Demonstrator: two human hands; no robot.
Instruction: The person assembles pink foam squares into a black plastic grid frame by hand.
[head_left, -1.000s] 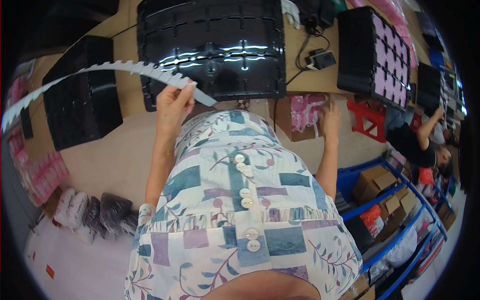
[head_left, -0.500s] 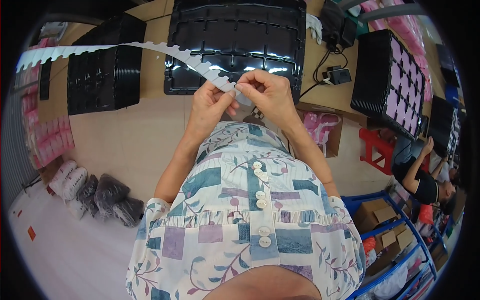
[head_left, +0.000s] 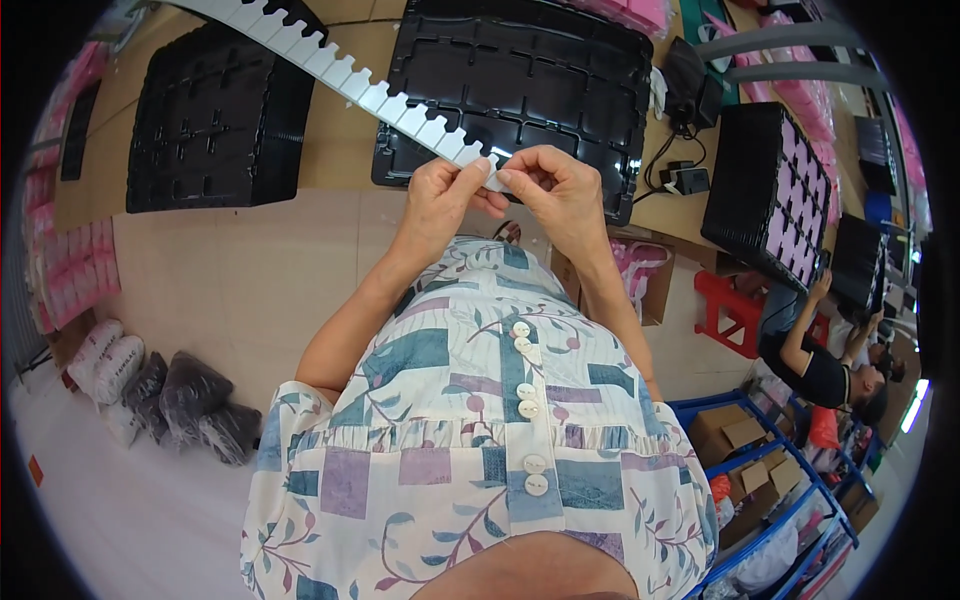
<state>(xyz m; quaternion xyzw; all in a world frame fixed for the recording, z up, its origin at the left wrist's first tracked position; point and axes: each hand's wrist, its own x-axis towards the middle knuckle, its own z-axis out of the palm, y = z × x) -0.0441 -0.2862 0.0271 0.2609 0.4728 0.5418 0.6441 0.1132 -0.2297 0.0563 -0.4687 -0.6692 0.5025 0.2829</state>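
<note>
Printed matter, lower left only. 1 dark line of lettering on a white plastic sack lying on the pale floor; runs aslant, small and distorted near the picture's rim. Also 1 small orange-red rectangle, flat on same floor, sign-like; any marking too small to read.

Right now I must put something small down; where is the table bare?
Bare tabletop lies between the left tray stack and the middle tray, below the white strip in view. Right of that tray, cables and an adapter crowd it.
</note>
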